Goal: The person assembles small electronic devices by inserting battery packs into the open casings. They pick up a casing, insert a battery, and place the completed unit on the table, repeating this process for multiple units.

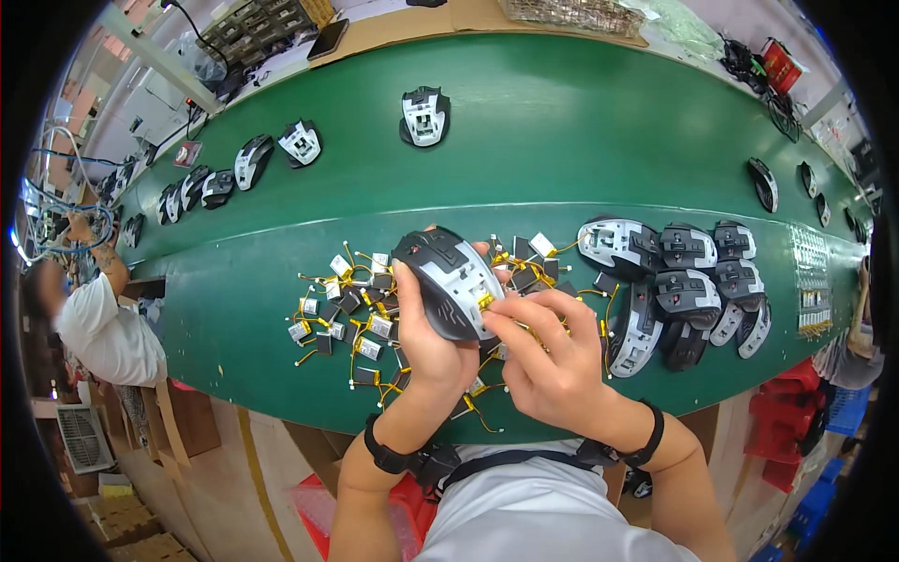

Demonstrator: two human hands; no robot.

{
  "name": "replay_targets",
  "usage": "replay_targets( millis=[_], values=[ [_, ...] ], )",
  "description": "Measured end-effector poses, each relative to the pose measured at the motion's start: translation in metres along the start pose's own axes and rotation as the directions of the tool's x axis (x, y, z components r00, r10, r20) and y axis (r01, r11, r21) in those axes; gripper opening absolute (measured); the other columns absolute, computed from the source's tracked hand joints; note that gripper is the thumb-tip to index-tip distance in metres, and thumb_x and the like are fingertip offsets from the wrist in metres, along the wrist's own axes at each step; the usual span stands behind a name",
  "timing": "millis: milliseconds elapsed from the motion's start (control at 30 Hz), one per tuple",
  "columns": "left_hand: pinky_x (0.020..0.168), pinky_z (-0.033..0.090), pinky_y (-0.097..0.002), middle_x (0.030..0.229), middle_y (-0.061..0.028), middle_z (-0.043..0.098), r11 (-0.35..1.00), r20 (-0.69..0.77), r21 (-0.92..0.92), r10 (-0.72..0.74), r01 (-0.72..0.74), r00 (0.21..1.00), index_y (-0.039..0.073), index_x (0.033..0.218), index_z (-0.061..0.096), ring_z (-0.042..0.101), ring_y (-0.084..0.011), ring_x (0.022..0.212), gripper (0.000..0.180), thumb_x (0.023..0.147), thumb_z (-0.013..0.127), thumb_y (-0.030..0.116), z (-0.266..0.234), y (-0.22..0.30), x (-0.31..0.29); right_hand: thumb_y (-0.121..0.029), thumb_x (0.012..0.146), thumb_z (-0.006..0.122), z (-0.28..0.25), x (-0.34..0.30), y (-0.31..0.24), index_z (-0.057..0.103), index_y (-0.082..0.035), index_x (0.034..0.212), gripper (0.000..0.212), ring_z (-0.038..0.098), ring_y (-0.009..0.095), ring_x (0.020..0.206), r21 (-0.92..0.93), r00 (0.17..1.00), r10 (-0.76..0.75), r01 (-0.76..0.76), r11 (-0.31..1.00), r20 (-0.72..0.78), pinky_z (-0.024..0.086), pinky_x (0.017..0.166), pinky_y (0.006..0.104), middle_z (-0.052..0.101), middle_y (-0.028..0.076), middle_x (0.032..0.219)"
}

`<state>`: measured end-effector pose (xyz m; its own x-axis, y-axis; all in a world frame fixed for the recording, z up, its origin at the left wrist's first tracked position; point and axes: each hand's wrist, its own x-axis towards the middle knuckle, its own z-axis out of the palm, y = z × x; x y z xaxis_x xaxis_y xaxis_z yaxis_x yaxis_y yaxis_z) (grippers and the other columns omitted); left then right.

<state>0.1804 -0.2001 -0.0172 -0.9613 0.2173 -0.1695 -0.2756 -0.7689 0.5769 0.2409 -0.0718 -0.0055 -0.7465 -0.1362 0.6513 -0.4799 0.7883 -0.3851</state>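
My left hand [429, 351] is wrapped round a black-and-grey computer mouse [459, 281], held tilted above the bench with its opening facing up. At the lower end of that opening shows the yellow end of a small battery [485, 302]. My right hand [552, 356] pinches at this yellow end with thumb and forefinger; the fingertips hide part of it. Beneath both hands lies a loose spread of small silver and black batteries [368, 348] with thin yellow leads and white plugs.
Several mice [688, 295] stand grouped at the right, beside a tray of small parts [813, 281]. One mouse [425, 117] sits on the far side of the green bench [562, 122]. More mice [253, 161] line the far left. A co-worker [112, 318] sits at the left end.
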Motion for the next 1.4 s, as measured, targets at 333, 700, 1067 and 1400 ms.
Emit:
replay_targets(
  millis=[333,700,1067,1400],
  values=[
    [0.087,0.054,-0.0406,0.120,-0.0191,0.059,0.991,0.121,0.044,-0.134,0.130,0.984,0.010,0.140,0.039,0.064,-0.0276,0.102,0.058,0.103,0.023,0.052,0.002,-0.004,0.001,0.010,0.060,0.058,-0.007,-0.003,0.007,0.067,-0.008,0.095,0.040,0.053,0.031,0.100,0.341,0.962,0.244,-0.273,0.900,0.126,0.045,0.083,0.0382,0.051,0.016,0.117],
    [0.079,0.060,-0.0473,0.133,-0.0314,0.050,0.956,0.310,0.233,-0.245,0.176,0.919,0.004,0.137,0.044,0.065,-0.0413,0.102,0.067,0.096,0.041,0.057,0.011,0.044,0.013,0.000,0.078,0.062,-0.036,0.013,0.049,0.064,-0.002,0.095,0.017,0.064,0.030,0.086,0.346,0.958,0.275,-0.286,0.894,0.081,0.051,0.076,0.0383,0.063,0.014,0.087],
    [0.061,0.051,-0.0324,0.083,-0.0096,0.068,0.647,0.080,0.763,-0.093,-0.001,0.992,-0.002,0.094,0.064,0.065,-0.0187,0.069,0.027,0.088,0.065,0.024,0.041,0.025,0.207,-0.012,0.080,0.068,-0.028,0.020,0.062,0.064,-0.008,0.096,0.016,0.063,0.028,0.079,0.129,0.936,0.316,-0.336,0.933,0.157,0.051,0.070,0.0389,0.064,0.006,0.082],
    [0.095,0.048,-0.0397,0.117,-0.0243,0.062,-0.362,0.364,0.876,0.064,-0.318,0.929,-0.007,0.115,0.062,0.061,-0.0346,0.108,0.051,0.086,0.066,0.034,0.034,-0.017,0.223,-0.012,0.078,0.068,-0.004,0.027,0.070,0.065,-0.008,0.081,0.005,0.062,0.030,0.076,0.093,0.965,0.155,-0.178,0.980,0.213,0.050,0.069,0.0410,0.066,0.008,0.076]
  ],
)
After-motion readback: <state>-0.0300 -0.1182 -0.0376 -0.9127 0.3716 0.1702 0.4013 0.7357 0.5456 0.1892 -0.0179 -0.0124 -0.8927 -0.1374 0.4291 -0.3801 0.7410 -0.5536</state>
